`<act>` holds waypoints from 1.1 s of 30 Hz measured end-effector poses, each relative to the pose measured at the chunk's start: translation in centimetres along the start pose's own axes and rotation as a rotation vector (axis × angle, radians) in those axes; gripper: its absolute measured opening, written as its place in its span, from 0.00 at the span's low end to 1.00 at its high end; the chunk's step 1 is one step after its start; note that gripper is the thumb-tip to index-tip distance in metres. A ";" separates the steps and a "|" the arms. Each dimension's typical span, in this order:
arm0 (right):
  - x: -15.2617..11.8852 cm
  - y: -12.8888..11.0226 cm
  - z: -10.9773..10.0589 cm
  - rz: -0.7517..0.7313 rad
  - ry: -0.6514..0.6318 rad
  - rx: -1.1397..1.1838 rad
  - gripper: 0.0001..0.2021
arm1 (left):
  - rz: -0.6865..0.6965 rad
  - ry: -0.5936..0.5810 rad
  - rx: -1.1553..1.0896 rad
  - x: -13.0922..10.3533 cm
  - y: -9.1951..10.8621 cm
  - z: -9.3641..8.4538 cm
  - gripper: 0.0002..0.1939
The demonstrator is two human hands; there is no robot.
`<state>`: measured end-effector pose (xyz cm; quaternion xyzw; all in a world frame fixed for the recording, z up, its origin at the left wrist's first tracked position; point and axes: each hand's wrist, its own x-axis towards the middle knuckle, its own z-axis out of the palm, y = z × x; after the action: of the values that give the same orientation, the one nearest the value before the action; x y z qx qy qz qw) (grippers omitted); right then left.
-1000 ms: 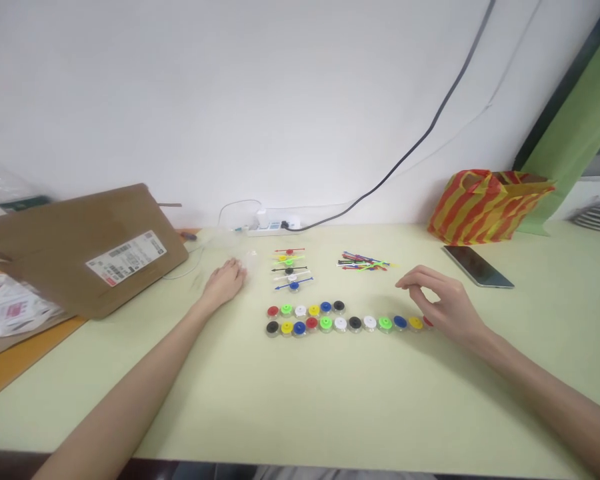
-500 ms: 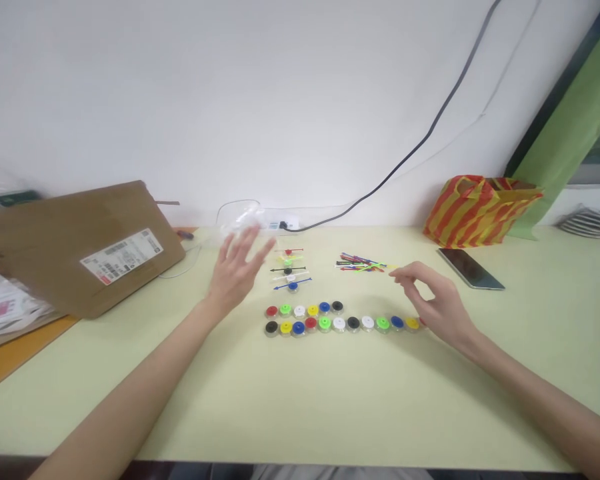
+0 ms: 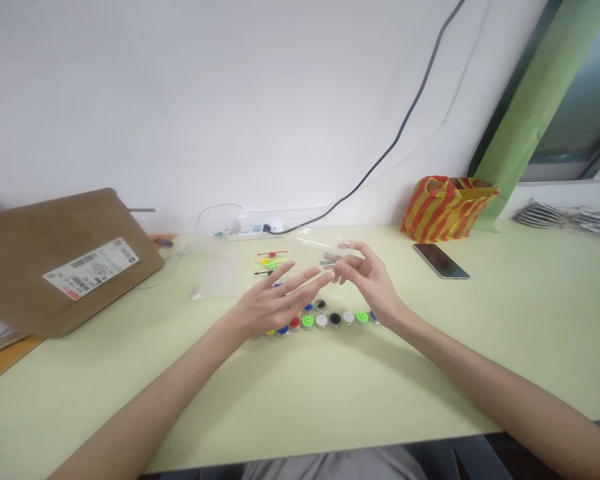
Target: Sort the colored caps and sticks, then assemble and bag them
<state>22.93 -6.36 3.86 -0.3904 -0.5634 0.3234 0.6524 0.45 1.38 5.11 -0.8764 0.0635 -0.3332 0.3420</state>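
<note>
My left hand (image 3: 277, 305) is over the left part of the rows of small round coloured pieces, palm down, fingers spread and holding nothing. Close to its fingertips, my right hand (image 3: 373, 277) pinches what looks like a thin clear plastic bag (image 3: 307, 241), which is hard to make out. Behind the fingers, the thin coloured arrow pieces (image 3: 329, 263) look greyed through the film. The round pieces, such as a green one (image 3: 307, 321) and a black one (image 3: 335, 319), are partly hidden by both hands. A red arrow on a round base (image 3: 273, 254) stands behind my left hand.
A cardboard box (image 3: 80, 247) with a label leans at the left. More clear plastic (image 3: 215, 273) lies near it. A power strip (image 3: 253, 227) with a black cable sits by the wall. A striped bag (image 3: 445, 210) and a phone (image 3: 441, 261) are at the right.
My left hand has moved right and nearer, over the round pieces. My right hand has moved left beside it. Clear plastic now shows over the arrow pieces, and the camera view has shifted right.
</note>
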 end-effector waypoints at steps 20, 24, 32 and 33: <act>-3.0 0.7 0.0 -0.626 -0.018 -0.636 0.07 | -0.545 0.114 -0.043 -3.3 -0.3 0.9 0.05; -3.4 0.8 0.0 -0.830 0.051 -0.816 0.11 | -0.576 0.113 -0.037 -3.3 -0.5 0.7 0.04; -3.2 0.8 -0.1 -0.875 0.023 -0.872 0.11 | -0.571 0.104 -0.061 -3.3 -0.3 0.8 0.07; -3.2 0.7 -0.1 -0.866 0.011 -0.873 0.11 | -0.555 0.098 -0.071 -3.2 -0.2 0.8 0.10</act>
<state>22.56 -8.73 1.68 -0.3589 -0.7478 -0.2338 0.5073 -1.60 3.07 3.10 -0.8544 -0.1506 -0.4538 0.2032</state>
